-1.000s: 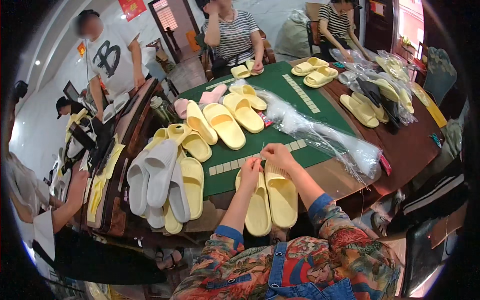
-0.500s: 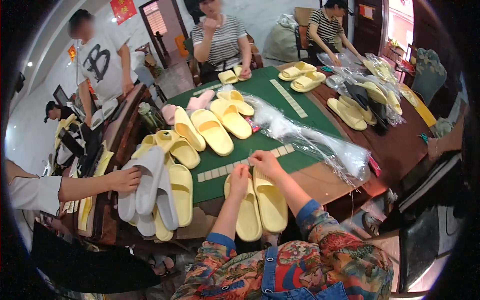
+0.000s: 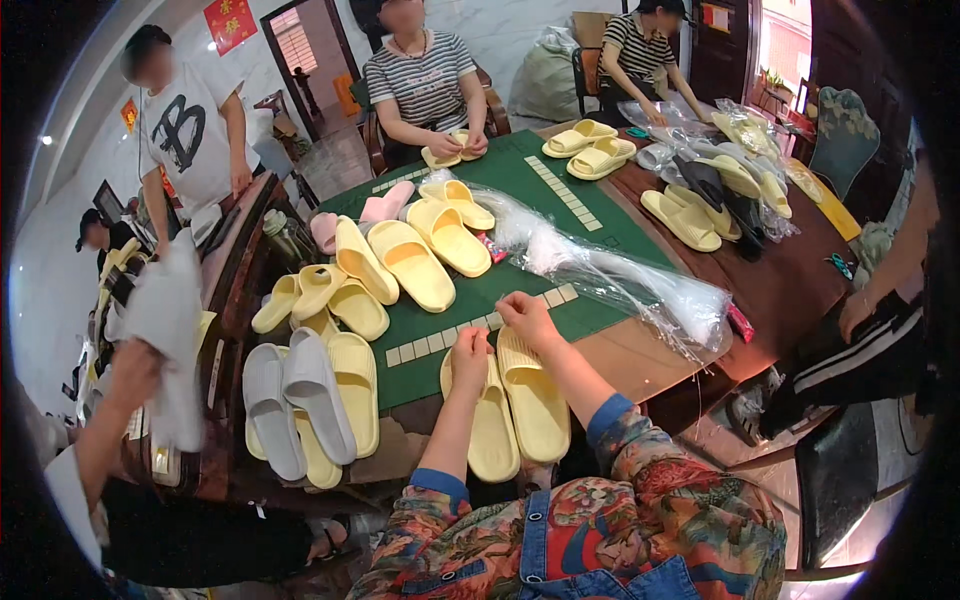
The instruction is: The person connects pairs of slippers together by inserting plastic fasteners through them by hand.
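While the left hand (image 3: pixel 470 357) and right hand (image 3: pixel 527 318) form closed fingertip pinches, contents indiscernible, the yellow slippers (image 3: pixel 538 408) lie paired beneath them at lower centre of the frame, presumably for easy access.

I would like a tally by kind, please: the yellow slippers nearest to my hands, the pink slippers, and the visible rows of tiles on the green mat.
Nearest yellow slippers: 2
Pink slippers: 2
Visible tile rows: 3
Total: 7
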### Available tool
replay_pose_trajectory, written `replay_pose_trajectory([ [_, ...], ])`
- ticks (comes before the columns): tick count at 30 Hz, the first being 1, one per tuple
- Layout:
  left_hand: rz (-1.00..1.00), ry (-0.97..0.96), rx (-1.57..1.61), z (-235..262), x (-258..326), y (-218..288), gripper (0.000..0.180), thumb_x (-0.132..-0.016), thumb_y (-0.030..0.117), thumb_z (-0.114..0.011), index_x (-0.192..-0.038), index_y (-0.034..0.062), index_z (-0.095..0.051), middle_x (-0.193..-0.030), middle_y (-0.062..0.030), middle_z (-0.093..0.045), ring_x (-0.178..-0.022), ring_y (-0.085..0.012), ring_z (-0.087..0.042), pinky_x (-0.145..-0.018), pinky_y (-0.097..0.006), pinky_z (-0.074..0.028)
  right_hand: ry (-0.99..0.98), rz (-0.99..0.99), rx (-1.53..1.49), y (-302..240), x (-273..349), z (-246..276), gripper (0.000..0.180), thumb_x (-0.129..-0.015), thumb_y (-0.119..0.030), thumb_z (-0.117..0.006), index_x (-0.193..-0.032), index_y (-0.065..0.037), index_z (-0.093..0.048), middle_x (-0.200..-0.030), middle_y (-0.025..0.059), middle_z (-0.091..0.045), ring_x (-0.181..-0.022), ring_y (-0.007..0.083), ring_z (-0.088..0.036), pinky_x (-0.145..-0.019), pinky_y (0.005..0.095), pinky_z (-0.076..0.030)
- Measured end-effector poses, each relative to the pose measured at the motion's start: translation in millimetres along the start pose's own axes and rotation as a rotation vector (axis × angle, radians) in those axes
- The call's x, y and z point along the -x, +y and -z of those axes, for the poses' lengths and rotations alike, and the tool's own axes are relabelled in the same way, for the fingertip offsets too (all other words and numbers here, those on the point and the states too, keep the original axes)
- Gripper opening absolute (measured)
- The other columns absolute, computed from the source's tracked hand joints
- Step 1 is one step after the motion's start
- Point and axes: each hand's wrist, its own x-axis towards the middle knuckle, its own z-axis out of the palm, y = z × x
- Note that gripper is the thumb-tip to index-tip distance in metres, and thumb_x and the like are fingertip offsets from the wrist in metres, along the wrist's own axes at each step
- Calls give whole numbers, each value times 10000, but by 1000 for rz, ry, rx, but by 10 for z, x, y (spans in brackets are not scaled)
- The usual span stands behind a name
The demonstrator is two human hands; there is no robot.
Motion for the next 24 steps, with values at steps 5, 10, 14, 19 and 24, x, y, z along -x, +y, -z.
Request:
replay_pose_trajectory([
  [5, -5, -8, 45, -2, -6, 22, 179, -907, 175, -521, -911, 0, -561, -660, -68, -586, -602, -150, -537, -576, -292, -426, -43, 33, 47, -25, 10, 9, 180, -833, -177, -638, -850, 3, -641, -683, 32, -613, -633, 85, -536, -578, 264, -447],
  [10, -2, -13, -1, 14, 6, 9, 132, -909, 128, -514, -907, 7, -566, -681, -44, -571, -612, -119, -527, -578, -260, -420, -29, -22, -28, -27, 9, 11, 175, -849, -176, -616, -820, -3, -624, -666, 25, -587, -625, 70, -519, -568, 257, -437],
  [14, 34, -1, 4, 3, -23, -14, 125, -920, 127, -506, -916, 17, -566, -749, -35, -570, -671, -96, -518, -611, -237, -423, -62, 42, -86, 37, -12, -12, 189, -853, -183, -610, -818, 3, -610, -646, 54, -578, -615, 79, -517, -555, 273, -435],
  [19, -71, 234, 343, 143, -86, 308, 92, -934, 117, -515, -961, 33, -539, -874, 2, -535, -781, -89, -481, -754, -224, -415, 24, -96, -63, 178, -103, 23, 240, -856, -233, -620, -832, 6, -619, -625, 51, -585, -575, 104, -523, -546, 292, -440],
  [24, -366, 283, 62, 528, 289, 982, 116, -873, 80, -594, -946, -6, -564, -811, -60, -596, -736, -134, -561, -707, -256, -459, -27, -142, -130, 177, -102, 6, 226, -846, -221, -629, -853, 5, -630, -672, 34, -603, -596, 109, -542, -560, 267, -444],
])
